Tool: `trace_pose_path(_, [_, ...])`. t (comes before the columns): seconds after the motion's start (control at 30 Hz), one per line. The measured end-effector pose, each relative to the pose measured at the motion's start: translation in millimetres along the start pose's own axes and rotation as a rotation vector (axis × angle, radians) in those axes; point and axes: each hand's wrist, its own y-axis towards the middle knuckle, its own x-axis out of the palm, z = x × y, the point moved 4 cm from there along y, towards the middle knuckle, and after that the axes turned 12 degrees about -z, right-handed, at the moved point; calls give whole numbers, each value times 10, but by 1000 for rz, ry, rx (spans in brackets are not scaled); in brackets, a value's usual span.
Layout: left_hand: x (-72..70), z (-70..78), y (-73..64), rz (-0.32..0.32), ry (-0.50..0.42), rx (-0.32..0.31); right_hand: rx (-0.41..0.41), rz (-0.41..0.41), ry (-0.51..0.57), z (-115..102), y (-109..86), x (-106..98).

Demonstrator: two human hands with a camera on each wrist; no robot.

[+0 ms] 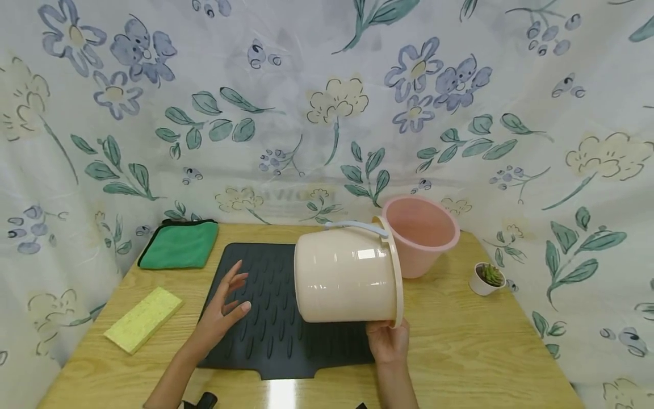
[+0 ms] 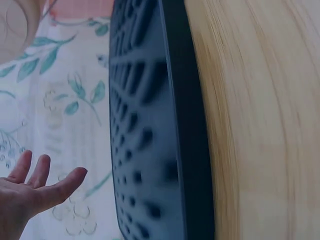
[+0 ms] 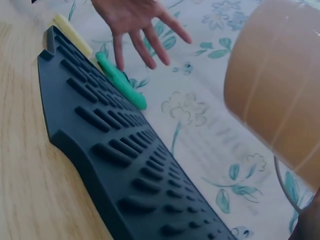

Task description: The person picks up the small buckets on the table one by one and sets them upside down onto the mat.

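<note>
A cream bucket (image 1: pixel 342 278) lies tipped on its side above the dark ribbed drying mat (image 1: pixel 265 341), its mouth facing right and its pale blue handle (image 1: pixel 357 227) across the top. My right hand (image 1: pixel 389 343) grips it from below at the rim; part of that hand is hidden behind the rim. To the left of the bucket's base, my left hand (image 1: pixel 225 309) hovers over the mat's left side with fingers spread, holding nothing. In the right wrist view, the bucket (image 3: pixel 275 85) and the spread left hand (image 3: pixel 135 20) are well apart.
Behind the cream bucket stands a pink bucket (image 1: pixel 421 250), partly overlapped by it. A small potted succulent (image 1: pixel 485 278) is at the right. On the left lie a yellow sponge (image 1: pixel 143 321) and a folded green cloth (image 1: pixel 179 245). A floral curtain (image 1: pixel 286 113) closes off the back.
</note>
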Motion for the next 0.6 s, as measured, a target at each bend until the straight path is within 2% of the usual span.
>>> trace_pose_path(0.13, [97,2,68,-8,-58,9,-10,4,-2,13,1,-37])
trace_pose_path(0.23, [153,5,103,-20,-99,25,-1,-30,-1,20,9,-45])
trace_pose_path(0.4, [243,52,153,-42,-168,50,21,-92,59,43,13,-58])
trace_pose_path(0.6, [349,135,221,-60,-208,86,23,-103,104,74,-23,-87])
